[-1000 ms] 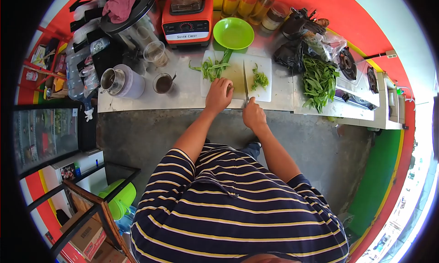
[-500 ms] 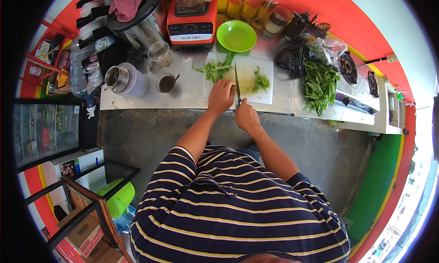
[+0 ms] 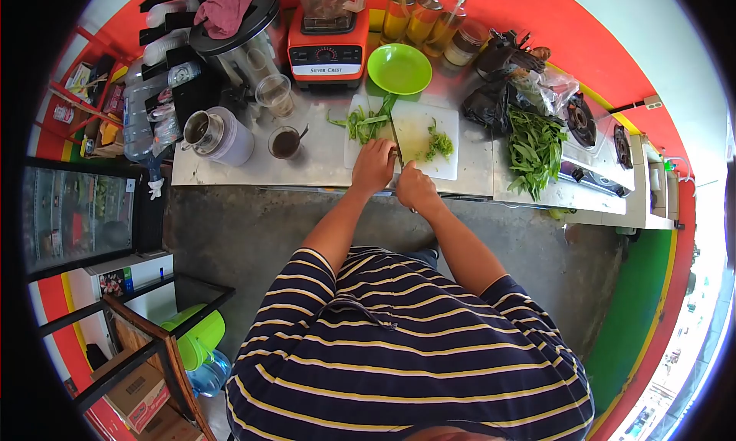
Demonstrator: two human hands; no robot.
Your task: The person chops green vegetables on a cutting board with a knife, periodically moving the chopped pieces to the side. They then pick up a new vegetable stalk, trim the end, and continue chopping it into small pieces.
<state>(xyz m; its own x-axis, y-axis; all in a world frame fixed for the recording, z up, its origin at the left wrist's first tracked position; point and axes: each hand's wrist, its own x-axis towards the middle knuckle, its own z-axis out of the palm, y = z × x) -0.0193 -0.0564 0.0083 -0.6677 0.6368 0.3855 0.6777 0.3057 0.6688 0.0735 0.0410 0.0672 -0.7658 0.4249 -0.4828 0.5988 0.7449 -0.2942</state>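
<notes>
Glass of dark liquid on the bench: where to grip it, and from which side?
I'd grip the outer wall of the glass, below the rim, coming in from the near side, slightly left. It stands upright and open-topped, the spoon sticks out over the right of the rim, and the clear cup sits beyond it.

glossy green plastic plate [image 3: 399, 68], smooth metal counter [image 3: 322, 110], matt pink cloth [image 3: 224, 12]

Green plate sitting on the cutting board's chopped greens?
No, the green plate sits behind the white cutting board, near the blender.
</notes>
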